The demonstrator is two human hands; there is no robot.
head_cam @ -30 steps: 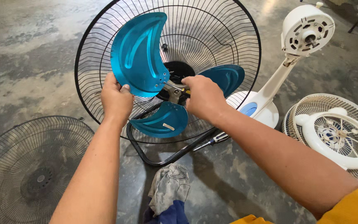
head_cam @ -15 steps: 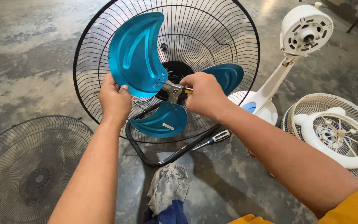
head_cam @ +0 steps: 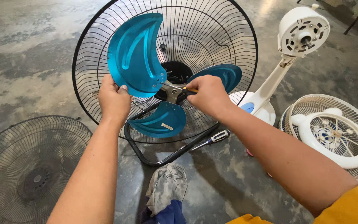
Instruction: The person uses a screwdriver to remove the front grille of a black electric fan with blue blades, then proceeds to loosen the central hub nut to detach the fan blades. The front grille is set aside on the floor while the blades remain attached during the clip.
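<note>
The left hand grips the lower edge of the big shiny blue metal fan blade, fingers curled tight around it — the three-bladed set sits at the centre of the round black wire fan guard, which stands on its black tube stand on the concrete floor. The right hand is at the silver hub, fingers pinched narrow on a small yellow-handled tool whose tip meets the hub. A black-and-white-handled screwdriver lies just below, a loose black wire grille to the left, a white fan motor on its stand to the right.
</note>
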